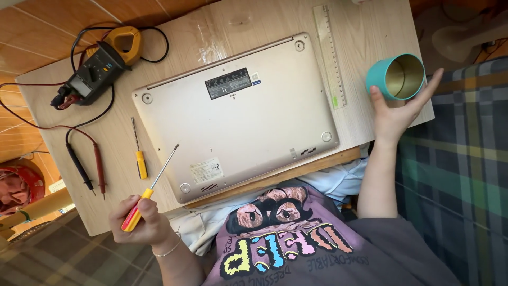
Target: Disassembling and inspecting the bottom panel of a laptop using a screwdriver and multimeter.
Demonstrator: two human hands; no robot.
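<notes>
A silver laptop (238, 116) lies closed, bottom side up, on a light wooden table (370, 32). My left hand (142, 218) is at the table's near edge, closed around the red and yellow handle of a screwdriver (159, 177). The screwdriver's thin shaft points up over the laptop's near left corner. My right hand (394, 114) is at the table's right edge, with thumb and fingers wrapped around a teal cup (402, 77) that has a gold inside. The cup is tipped, its mouth facing me.
A small yellow-handled screwdriver (140, 159) lies left of the laptop. A black and yellow clamp meter (98, 69) sits at the far left, with black and red probes (87, 164) and leads. A clear ruler (329, 55) lies right of the laptop. Plaid fabric (460, 175) is at the right.
</notes>
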